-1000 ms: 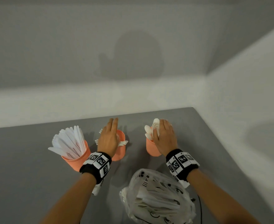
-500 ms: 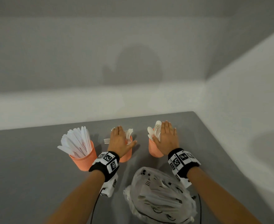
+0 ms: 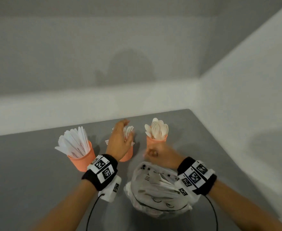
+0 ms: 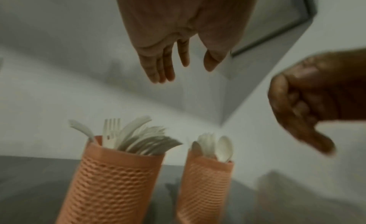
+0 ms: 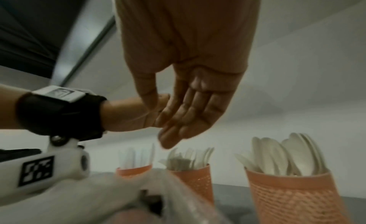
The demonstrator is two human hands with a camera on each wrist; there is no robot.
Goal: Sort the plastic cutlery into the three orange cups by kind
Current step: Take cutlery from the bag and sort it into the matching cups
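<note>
Three orange cups are seen standing in a row on the grey table [image 3: 28,164], all with a honeycomb-textured wall. The knife cup [image 3: 82,160] sits at centre-left of the head view, stuffed with white plastic knives [image 3: 73,140] fanned out toward the upper left. The fork cup [image 3: 127,155] is in the middle, mostly hidden behind the left hand [image 3: 118,142]; white forks [image 4: 138,136] are seen poking out of it in the left wrist view, tines up and leaning right. The spoon cup [image 3: 156,141] stands right of centre, packed with off-white spoons [image 3: 156,129], bowls up.

The left hand is held above the fork cup with fingers straight and loosely spread, nothing held. The right hand [image 3: 160,155] is blurred, just below the spoon cup, fingers curled in with the thumb sticking out; nothing is seen in it in any view.

A crinkled clear plastic bag [image 3: 158,192] with more white cutlery inside lies at lower centre, near the right wrist.
</note>
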